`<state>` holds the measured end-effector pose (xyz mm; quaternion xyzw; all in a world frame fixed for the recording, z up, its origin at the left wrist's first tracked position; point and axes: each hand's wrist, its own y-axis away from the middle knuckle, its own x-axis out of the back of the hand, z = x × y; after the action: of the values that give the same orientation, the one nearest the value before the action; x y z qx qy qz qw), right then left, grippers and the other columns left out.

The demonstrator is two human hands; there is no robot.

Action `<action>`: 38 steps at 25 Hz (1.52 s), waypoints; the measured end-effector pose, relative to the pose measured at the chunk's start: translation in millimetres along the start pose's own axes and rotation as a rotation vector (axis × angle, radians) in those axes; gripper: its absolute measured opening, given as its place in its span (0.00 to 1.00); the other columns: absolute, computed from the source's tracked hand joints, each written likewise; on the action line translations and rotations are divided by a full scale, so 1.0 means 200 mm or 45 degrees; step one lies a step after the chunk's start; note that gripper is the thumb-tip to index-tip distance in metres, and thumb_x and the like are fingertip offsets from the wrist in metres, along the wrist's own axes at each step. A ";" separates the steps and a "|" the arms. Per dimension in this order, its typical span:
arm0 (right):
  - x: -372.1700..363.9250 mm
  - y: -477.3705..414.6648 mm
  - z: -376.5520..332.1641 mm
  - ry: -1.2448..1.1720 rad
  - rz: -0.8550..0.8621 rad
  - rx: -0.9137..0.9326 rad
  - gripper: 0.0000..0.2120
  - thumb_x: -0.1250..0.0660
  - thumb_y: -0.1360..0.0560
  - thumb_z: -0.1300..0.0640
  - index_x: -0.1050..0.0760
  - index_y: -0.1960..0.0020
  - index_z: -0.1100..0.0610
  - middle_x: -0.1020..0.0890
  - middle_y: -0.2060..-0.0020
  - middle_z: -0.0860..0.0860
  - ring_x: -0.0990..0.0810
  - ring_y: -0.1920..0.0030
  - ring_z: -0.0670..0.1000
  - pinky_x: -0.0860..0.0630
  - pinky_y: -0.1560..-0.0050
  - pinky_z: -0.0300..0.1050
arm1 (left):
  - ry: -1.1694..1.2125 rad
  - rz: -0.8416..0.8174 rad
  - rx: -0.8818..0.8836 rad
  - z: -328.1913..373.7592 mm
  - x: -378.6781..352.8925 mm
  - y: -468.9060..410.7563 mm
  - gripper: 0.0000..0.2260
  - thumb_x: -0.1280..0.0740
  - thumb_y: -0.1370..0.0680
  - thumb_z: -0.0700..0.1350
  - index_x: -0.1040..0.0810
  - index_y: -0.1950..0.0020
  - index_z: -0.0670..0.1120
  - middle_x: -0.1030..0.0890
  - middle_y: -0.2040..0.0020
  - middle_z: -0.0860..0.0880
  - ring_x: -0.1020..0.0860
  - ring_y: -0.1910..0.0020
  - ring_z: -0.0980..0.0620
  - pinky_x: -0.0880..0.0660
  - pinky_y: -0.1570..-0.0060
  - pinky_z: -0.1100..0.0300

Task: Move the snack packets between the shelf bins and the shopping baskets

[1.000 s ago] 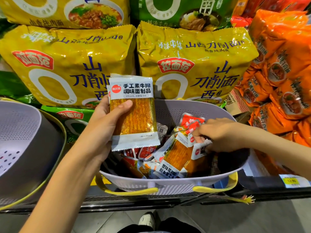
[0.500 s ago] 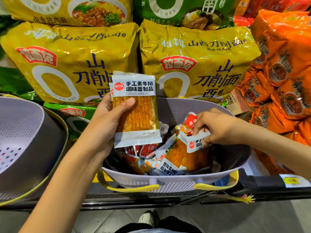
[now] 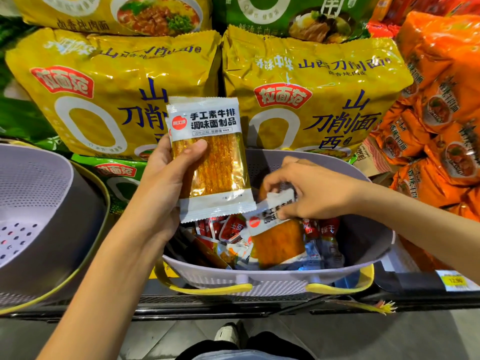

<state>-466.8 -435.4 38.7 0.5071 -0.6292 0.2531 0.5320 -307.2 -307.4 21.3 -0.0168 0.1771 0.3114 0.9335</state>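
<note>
1. While gripping one snack packet upright in the left hand, pinching a second packet with the right hand, half out of the right basket
2. Judged early on: two packets taken up, a heap left inside, neither set down yet

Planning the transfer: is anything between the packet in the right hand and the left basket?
Yes: the left hand with its upright packet, and that forearm, lie between the second packet in the right hand and the left basket.

baskets 2 | hands 2 | yellow noodle bags 3 | snack packets in hands 2+
</note>
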 end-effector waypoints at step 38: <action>-0.20 -0.08 -0.09 -0.711 -0.214 -0.637 0.28 0.27 0.29 0.53 0.34 0.35 0.57 0.25 0.43 0.52 0.25 0.46 0.51 0.26 0.47 0.42 | 0.036 -0.031 -0.035 0.00 0.00 -0.01 0.15 0.36 0.23 0.39 0.29 0.37 0.46 0.18 0.53 0.51 0.18 0.61 0.58 0.22 0.64 0.64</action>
<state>-448.9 -410.4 3.1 0.4609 -0.7483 -0.1006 0.4664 -305.3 -309.5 21.8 -0.0362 0.1860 0.3020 0.9343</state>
